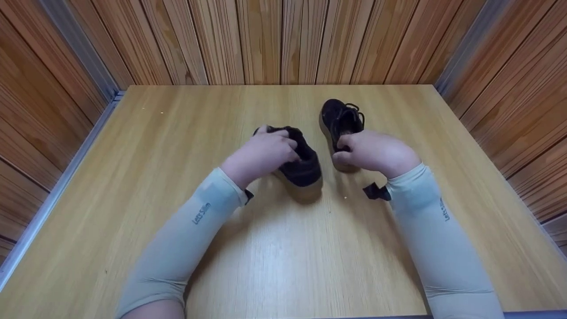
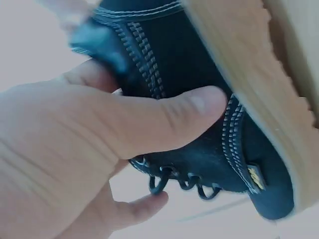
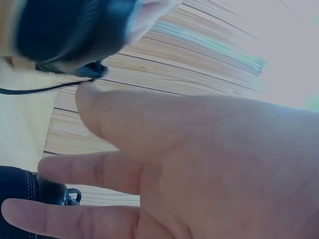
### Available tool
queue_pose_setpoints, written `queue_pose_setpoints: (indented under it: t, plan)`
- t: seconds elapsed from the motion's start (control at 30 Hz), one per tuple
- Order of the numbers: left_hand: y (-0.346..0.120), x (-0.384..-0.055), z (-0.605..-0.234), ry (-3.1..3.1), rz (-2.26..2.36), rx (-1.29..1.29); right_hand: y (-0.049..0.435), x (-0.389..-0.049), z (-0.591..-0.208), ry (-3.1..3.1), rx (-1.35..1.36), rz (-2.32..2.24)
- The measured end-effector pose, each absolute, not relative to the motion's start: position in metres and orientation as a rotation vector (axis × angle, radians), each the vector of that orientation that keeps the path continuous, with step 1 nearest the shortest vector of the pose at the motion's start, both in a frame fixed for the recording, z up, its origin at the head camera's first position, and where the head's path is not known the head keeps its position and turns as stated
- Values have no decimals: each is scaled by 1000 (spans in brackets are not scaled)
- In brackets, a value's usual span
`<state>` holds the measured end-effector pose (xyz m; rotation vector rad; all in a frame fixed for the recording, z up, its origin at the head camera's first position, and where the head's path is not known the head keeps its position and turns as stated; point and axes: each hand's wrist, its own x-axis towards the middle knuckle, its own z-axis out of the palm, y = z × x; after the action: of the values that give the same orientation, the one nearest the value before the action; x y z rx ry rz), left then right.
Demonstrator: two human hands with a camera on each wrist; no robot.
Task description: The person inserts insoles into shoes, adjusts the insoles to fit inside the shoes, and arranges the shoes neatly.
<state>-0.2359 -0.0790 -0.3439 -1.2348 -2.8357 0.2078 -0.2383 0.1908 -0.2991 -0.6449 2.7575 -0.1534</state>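
Observation:
A dark lace-up shoe with a tan sole is in my left hand, left of the other shoe. The left wrist view shows my thumb along the side of this shoe, with other fingers partly hidden behind it. Its toe points away, and the heel faces me. A matching shoe stands to the right on the table, toe to the back. My right hand is over its heel end. In the right wrist view, the fingers are extended and the thumb tip is right at a loose black lace.
The wooden table is enclosed by wood-panelled walls at the back and both sides. Metal posts stand at the back corners. Pale sleeves cover both forearms, and a black piece projects from the right wrist.

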Motion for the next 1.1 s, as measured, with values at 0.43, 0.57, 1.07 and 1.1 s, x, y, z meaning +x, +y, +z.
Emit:
queue_pose_setpoints:
  t: [0.43, 0.57, 1.07, 1.1]
  plan:
    - [-80, -222, -329, -2894, -21, -1084, 186, -240, -305, 2766, -679, -109]
    - [-72, -214, -325, -2828, -174, -1154, 186, -239, -307, 2774, -670, -109]
    - [-55, -211, -343, -3074, 0, -1375, 184, -237, -308, 2764, -704, -105]
    - [-57, -211, -343, -3063, 12, -1372, 184, -237, -309, 2762, -709, -108]
